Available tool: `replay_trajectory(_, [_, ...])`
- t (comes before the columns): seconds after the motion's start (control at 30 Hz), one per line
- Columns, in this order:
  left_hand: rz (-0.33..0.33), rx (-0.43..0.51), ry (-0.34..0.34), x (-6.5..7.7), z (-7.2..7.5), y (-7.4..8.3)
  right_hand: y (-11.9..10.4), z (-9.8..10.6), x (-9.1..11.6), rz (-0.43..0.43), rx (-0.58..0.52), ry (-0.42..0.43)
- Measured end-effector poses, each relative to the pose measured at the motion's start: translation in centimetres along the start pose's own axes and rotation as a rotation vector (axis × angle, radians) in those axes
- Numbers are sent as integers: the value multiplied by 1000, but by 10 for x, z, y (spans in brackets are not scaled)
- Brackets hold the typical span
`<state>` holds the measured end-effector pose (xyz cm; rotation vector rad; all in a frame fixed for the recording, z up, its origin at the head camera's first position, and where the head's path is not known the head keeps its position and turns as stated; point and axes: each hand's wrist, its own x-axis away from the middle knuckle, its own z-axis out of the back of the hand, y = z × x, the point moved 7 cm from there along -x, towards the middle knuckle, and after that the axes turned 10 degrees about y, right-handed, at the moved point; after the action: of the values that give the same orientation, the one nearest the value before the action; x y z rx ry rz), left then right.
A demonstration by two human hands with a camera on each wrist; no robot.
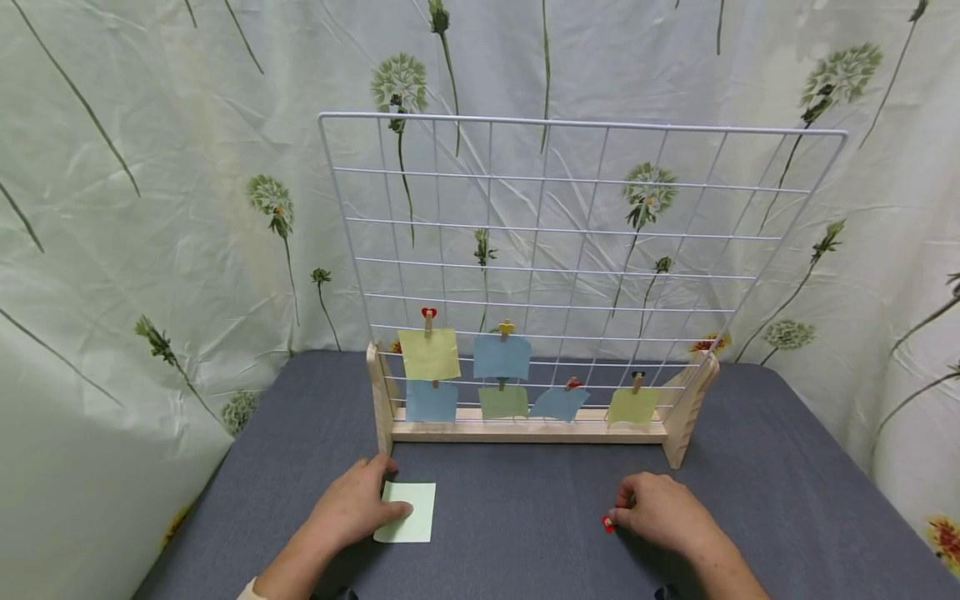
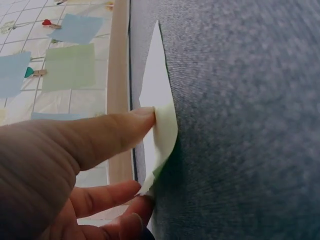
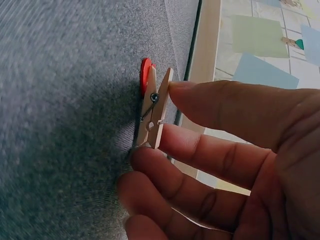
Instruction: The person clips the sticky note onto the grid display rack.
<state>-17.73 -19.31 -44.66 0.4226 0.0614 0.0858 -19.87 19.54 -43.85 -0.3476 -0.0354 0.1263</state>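
My left hand [image 1: 351, 505] holds a pale green paper note [image 1: 418, 518] near the table's left front. The left wrist view shows the thumb on the note's face and fingertips at its near edge, where the paper [image 2: 161, 90] bends up. Farther right, my right hand [image 1: 663, 510] pinches a small wooden clothespin with a red decoration [image 1: 608, 524]. In the right wrist view the thumb tip touches one leg of this clothespin [image 3: 159, 120], and fingers meet its lower end. The red piece rests close to the table cloth; whether it touches is hard to tell.
Behind both hands stands a white wire grid [image 1: 536, 225] on a wooden base [image 1: 525, 432]. Yellow, blue and green notes hang low on it from small clothespins, among them a yellow note [image 1: 430, 355] and a blue note [image 1: 501, 357]. A flowered curtain [image 1: 187, 275] surrounds the grey table [image 1: 517, 517].
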Motion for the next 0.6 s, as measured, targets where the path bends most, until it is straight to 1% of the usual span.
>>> replay_trajectory(0.17, [5,40,-3,-1,0,1,-2,1,1,7,0,-6])
replay_trajectory(0.37, [24,80,-16,-1,1,2,-5,-1,2,35,-43,-19])
replay_trajectory(0.6, [41,123,-37,1,-2,3,-9,-2,4,93,-43,28])
